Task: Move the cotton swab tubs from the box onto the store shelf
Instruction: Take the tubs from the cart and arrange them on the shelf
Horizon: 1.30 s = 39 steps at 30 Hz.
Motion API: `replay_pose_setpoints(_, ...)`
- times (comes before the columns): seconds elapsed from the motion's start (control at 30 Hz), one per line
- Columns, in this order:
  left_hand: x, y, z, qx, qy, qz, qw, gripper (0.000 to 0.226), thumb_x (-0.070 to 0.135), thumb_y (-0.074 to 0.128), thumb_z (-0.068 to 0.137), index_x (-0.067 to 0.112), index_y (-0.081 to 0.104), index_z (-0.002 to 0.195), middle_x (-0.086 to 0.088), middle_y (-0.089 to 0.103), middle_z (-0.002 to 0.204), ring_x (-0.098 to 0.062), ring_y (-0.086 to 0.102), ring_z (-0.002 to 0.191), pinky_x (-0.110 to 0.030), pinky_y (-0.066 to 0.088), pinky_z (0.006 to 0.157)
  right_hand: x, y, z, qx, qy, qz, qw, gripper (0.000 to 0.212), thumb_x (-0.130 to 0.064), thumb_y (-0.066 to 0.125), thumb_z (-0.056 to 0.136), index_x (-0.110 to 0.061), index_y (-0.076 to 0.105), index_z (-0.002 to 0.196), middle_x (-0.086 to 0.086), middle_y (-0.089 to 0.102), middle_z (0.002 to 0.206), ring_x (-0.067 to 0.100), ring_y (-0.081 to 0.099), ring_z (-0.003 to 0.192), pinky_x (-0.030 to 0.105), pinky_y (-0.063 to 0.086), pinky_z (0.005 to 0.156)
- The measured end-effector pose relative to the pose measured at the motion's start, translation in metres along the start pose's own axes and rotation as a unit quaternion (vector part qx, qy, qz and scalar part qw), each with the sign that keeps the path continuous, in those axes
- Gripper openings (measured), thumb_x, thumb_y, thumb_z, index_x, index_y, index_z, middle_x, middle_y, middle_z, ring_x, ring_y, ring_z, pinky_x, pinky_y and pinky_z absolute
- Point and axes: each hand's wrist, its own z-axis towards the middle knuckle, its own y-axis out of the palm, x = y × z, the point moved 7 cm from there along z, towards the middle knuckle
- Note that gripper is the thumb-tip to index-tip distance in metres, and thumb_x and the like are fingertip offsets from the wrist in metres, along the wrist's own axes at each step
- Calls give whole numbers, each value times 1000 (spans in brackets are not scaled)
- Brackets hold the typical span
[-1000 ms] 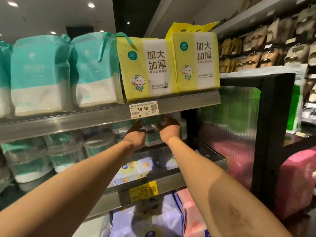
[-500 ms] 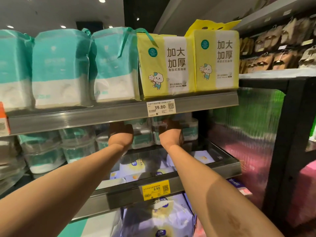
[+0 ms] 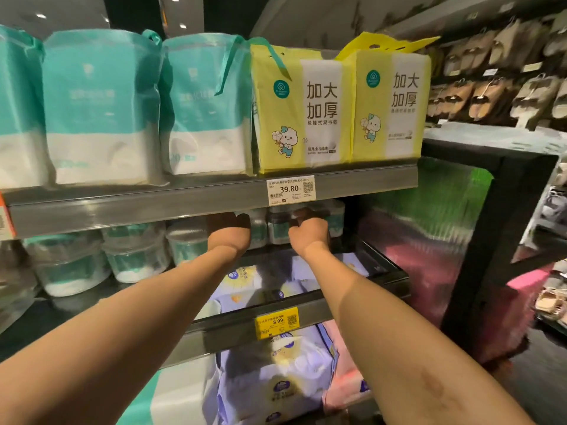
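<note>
left hand [image 3: 228, 233], right hand [image 3: 308, 230] at 12 o'clock among swab tubs [image 3: 277, 233], grips hidden, can't tell. tubs packed tight; a shove could topple the 9 o'clock stack.

I can read 加大加厚 in large dark characters on the white panel of the left yellow pack [image 3: 302, 108], with 悬挂式易抽取 in smaller print beneath it. The right yellow pack [image 3: 391, 102] carries the same 加大加厚. A white price tag [image 3: 290, 189] on the upper shelf edge [image 3: 153, 207] reads 39.80 beside a QR code. A yellow price tag [image 3: 277, 322] on the lower shelf rail [image 3: 233, 332] reads 8.99. Print on the teal packs [image 3: 101, 108] and purple packs [image 3: 276, 378] is too blurred for me to make out.
</note>
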Motion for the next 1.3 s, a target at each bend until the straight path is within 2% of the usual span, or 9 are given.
replay_pose_setpoints(0.17, 30, 16, -13, -84, 18, -5, 996, 34, 24, 44, 102, 7, 67, 121, -19, 63, 131, -39, 58, 119, -35, 45, 92, 5, -30, -25, 19, 7, 5, 1000, 28, -26, 53, 99, -5, 71, 106, 20, 72, 106, 39, 68, 102, 35, 51, 79)
replay_pose_setpoints(0.33, 61, 37, -46, -164, 24, -113, 980, 30, 25, 52, 99, 9, 69, 118, -20, 69, 121, -40, 61, 115, -35, 47, 91, 32, -81, -65, 51, 76, -1, 996, 22, -24, 56, 98, -12, 71, 108, 17, 71, 112, 38, 65, 105, 35, 50, 82)
replay_pose_setpoints(0.5, 88, 62, -96, -227, 60, -166, 958, 31, 24, 58, 97, 1, 66, 115, -25, 68, 118, -40, 61, 114, -39, 45, 92, 74, -126, -120, 112, 156, -18, 981, 23, -30, 52, 94, -18, 72, 96, 9, 74, 97, 35, 66, 97, 37, 55, 78)
replay_pose_setpoints(0.7, 109, 89, -183, -325, 124, -218, 912, 20, 17, 57, 93, 15, 70, 109, -9, 73, 113, -28, 64, 110, -31, 44, 94, 137, -163, -215, 157, 254, -83, 951, 31, -33, 47, 96, -18, 73, 105, 10, 74, 107, 35, 65, 105, 38, 53, 90)
replay_pose_setpoints(0.8, 111, 117, -245, -408, 134, -218, 876, 15, 23, 59, 92, 20, 70, 102, -11, 74, 105, -31, 68, 102, -36, 49, 91, 187, -176, -274, 155, 313, -96, 932, 33, -33, 46, 94, -15, 73, 99, 13, 75, 100, 35, 69, 101, 40, 56, 90)
replay_pose_setpoints(0.9, 102, 178, -312, -490, 108, -231, 833, 16, 40, 57, 73, 32, 66, 83, -9, 75, 93, -40, 71, 92, -51, 57, 86, 225, -192, -345, 148, 370, -85, 913, 26, -31, 53, 94, -18, 75, 96, 6, 77, 99, 30, 68, 101, 34, 54, 88)
replay_pose_setpoints(1.0, 103, 206, -375, -543, 155, -188, 804, 6, 31, 63, 85, 31, 65, 79, -5, 77, 94, -35, 73, 89, -46, 59, 85, 264, -207, -406, 153, 419, -75, 892, 22, -29, 56, 97, -17, 74, 93, 9, 76, 102, 30, 68, 104, 32, 51, 88)
replay_pose_setpoints(1.13, 110, 218, -452, -600, 170, -133, 770, 9, 26, 64, 90, 21, 71, 94, -7, 74, 95, -30, 72, 86, -39, 57, 82, 318, -226, -481, 166, 476, -60, 861, 22, -24, 57, 98, -11, 74, 100, 13, 74, 107, 31, 66, 108, 30, 47, 87)
replay_pose_setpoints(1.3, 83, 294, -539, -666, 152, -60, 728, 27, 44, 56, 89, 19, 63, 82, -13, 75, 92, -34, 73, 83, -48, 60, 79, 394, -226, -558, 100, 550, -52, 828, 35, -11, 44, 102, -6, 60, 132, 17, 63, 129, 36, 59, 122, 39, 49, 98)
